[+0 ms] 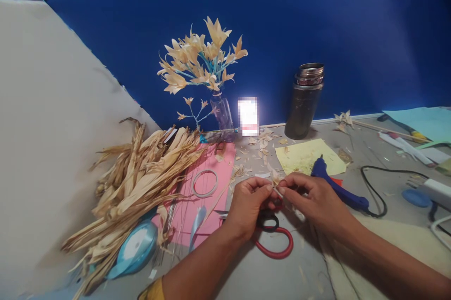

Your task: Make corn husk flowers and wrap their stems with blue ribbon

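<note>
dried husk petal piece [275,179] pinched between left hand [251,200] and right hand [312,199], just above the red scissors [273,234] on the worktop [268,272]. step looks like shaping a petal. glue gun [340,189] right of scissors, husk pile [137,182] left.

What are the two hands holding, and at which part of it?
Both hands, left hand and right hand, pinch a small pale husk piece between their fingertips at its lower end. Its exact shape is too small to tell.
</note>
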The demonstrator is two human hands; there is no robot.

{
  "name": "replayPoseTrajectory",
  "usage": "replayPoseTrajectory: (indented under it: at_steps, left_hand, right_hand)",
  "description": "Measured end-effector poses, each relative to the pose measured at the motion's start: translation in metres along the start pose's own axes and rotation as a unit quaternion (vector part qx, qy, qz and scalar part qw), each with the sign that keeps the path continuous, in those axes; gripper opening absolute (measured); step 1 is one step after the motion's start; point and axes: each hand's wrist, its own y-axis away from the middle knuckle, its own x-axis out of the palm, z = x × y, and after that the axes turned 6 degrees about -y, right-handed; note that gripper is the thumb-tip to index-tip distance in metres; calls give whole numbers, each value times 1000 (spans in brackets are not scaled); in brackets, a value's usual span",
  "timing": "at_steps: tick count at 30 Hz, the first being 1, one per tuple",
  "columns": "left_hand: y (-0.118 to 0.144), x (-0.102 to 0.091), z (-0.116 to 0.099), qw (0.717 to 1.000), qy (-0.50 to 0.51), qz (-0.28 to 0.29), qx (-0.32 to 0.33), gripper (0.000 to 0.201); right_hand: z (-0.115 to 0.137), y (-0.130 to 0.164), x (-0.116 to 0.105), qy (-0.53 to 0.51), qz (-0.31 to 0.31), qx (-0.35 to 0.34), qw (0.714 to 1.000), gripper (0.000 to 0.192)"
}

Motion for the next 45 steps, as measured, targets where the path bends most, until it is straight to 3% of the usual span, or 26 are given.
replayPoseTrajectory:
  at_steps: [6, 16, 23, 40, 45]
  left_hand:
    - [-1, 0, 3, 999, 44, 20, -22, 19]
    - [4, 8, 4, 994, -86, -45, 46, 11]
    - [5, 9, 3, 988, -124, -40, 85, 5]
    - [3, 6, 3, 987, -112, -27, 111, 24]
    - [2, 3, 6, 997, -50, 4, 56, 34]
  right_hand:
    - [2, 1, 1, -2, 23, -18, 1000, 21]
    - [-4, 2, 0, 74, -24, -12, 997, 21]
    - [-8, 2, 1, 103, -23, -13, 994, 20]
    - [-6, 2, 1, 122, -21, -16, 992, 19]
    - [-4, 3, 2, 83, -15, -12, 996, 21]
